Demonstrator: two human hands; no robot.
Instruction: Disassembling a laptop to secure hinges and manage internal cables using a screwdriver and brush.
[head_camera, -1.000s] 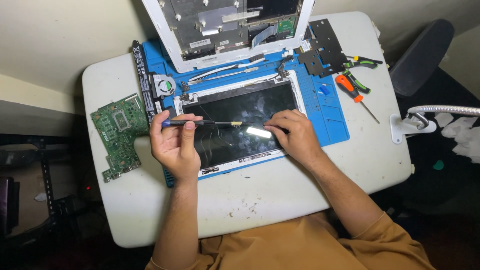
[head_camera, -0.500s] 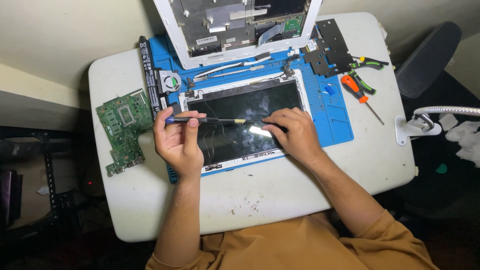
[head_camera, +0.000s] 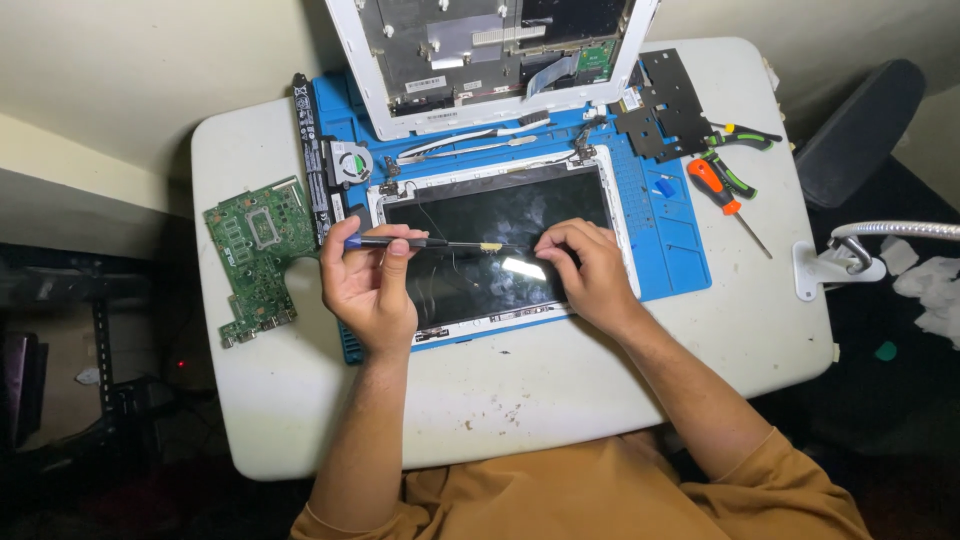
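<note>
A laptop screen panel (head_camera: 480, 215) with a white frame lies flat on a blue work mat (head_camera: 675, 260). My left hand (head_camera: 368, 285) grips a thin black screwdriver (head_camera: 430, 243) held level across the glass, tip pointing right. My right hand (head_camera: 585, 270) rests on the right part of the panel, fingertips curled and pressing on the glass near the screwdriver's tip. A thin black wire runs over the dark glass between both hands.
A white laptop shell (head_camera: 490, 55) with bare metal stands at the back. A green circuit board (head_camera: 258, 255), a black battery strip (head_camera: 312, 150) and a small fan (head_camera: 350, 162) lie left. A black plate (head_camera: 665, 105), an orange screwdriver (head_camera: 722, 195), green-handled pliers (head_camera: 740, 138) and a lamp base (head_camera: 825, 268) sit right.
The view has shifted slightly. My right hand's fingers have slid a little along the glass; my left hand keeps the screwdriver level in about the same spot.
</note>
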